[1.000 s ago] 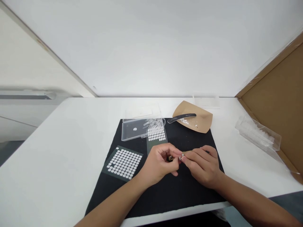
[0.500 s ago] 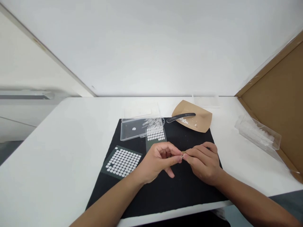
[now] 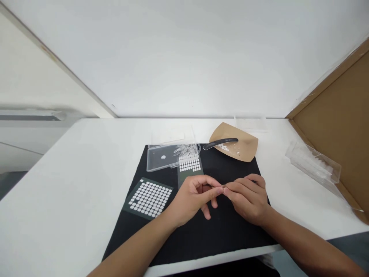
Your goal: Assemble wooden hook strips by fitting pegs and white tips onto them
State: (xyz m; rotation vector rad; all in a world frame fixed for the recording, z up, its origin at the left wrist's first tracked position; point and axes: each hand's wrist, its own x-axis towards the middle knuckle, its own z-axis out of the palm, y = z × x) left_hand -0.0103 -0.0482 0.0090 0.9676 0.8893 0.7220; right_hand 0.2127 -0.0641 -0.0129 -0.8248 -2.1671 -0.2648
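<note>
My left hand [image 3: 193, 198] and my right hand [image 3: 248, 199] meet fingertip to fingertip over the black mat [image 3: 213, 242]. Each is closed in a pinch, thumb against forefinger, while the other left fingers hang loosely curled. Whatever sits between the fingertips is tiny and almost wholly hidden. Left of my left hand lies a dark sheet of white oval tabs [image 3: 150, 198], a few tabs gone from it. Just beyond that hand, a second tab sheet [image 3: 189, 164] lies partly under a clear plastic case [image 3: 155, 159] of slim transparent pieces [image 3: 186, 151].
Behind my hands, a curved black nail file [image 3: 220, 143] rests on a brown paper piece [image 3: 248, 144] with small white bits [image 3: 223, 147]. At right stands an open clear box [image 3: 314, 161] of translucent pieces, beside a cardboard panel [image 3: 340, 127]. A white wall [image 3: 184, 57] closes the back.
My left fingertips have shifted slightly right, closer against the right ones, and the left lower fingers have spread a little. The small thing glimpsed between them is now more covered.
</note>
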